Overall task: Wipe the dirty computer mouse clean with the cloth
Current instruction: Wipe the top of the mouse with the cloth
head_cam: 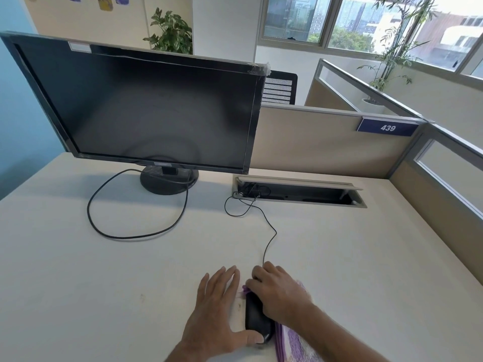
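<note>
The black mouse [257, 318], near the desk's [104, 283] front edge, is steadied by the flat, spread left hand [218, 309] while the right hand [279, 291] presses the purple cloth [295, 343] over it, its grip unclear; wiping seems underway, with firm strokes needed next.

A dark monitor [146, 105] stands on the desk [78, 270] beside an open cable tray [300, 190].
</note>
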The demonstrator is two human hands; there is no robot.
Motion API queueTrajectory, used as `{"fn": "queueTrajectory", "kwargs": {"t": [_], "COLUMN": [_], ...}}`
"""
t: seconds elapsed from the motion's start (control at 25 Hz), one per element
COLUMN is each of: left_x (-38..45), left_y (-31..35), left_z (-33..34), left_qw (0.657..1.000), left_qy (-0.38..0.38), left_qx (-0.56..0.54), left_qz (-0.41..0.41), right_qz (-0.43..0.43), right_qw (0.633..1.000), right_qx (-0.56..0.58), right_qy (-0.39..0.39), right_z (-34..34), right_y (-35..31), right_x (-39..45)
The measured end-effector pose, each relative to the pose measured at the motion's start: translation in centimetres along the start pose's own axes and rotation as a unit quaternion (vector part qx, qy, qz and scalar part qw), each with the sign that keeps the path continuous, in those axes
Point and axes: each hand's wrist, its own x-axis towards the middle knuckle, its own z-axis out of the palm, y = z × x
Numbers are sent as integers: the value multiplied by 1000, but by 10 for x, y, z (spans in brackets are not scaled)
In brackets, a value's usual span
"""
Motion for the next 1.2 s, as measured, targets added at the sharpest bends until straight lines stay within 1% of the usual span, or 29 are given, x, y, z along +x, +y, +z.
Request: {"fn": "queueTrajectory", "kwargs": {"t": [0.16,0.28,0.4,0.56,0.68,0.72,0.8,0.88,0.92,0.96,1.12,1.2], "left_x": [0,-1,-2,-3,-3,-3,-3,-2,-1,0,-1,-2], "left_y": [0,1,1,1,3,3,3,5,7,8,7,7], "left_z": [0,0,1,1,-2,-3,-3,-4,-5,-6,-8,-9], "left_qw": [1000,1000,1000,1000,1000,1000,1000,1000,999,999,1000,1000], "left_qy": [-3,0,8,3,-17,-22,-23,-23,-25,-28,-17,-5], "left_qx": [5,-4,-9,-15,-10,-9,-7,1,7,13,10,6], "left_qz": [7,-2,-3,-1,-7,-11,-16,-18,-20,-20,-6,-2], "right_qz": [-13,-14,-26,-28,-50,-36,42,131,157,163,94,70], "right_qw": [999,994,988,984,975,967,955,951,951,955,984,989], "right_qx": [14,55,61,89,165,206,254,233,215,198,121,105], "right_qy": [43,95,141,150,143,145,151,156,155,151,85,80], "right_z": [-2,0,0,-4,-6,-5,-4,-3,-4,-4,-2,-2], "right_y": [-16,-28,-37,-39,-28,-22,-9,4,9,12,9,6], "right_x": [-18,-36,-49,-60,-63,-61,-56,-47,-41,-36,-19,-14]}}
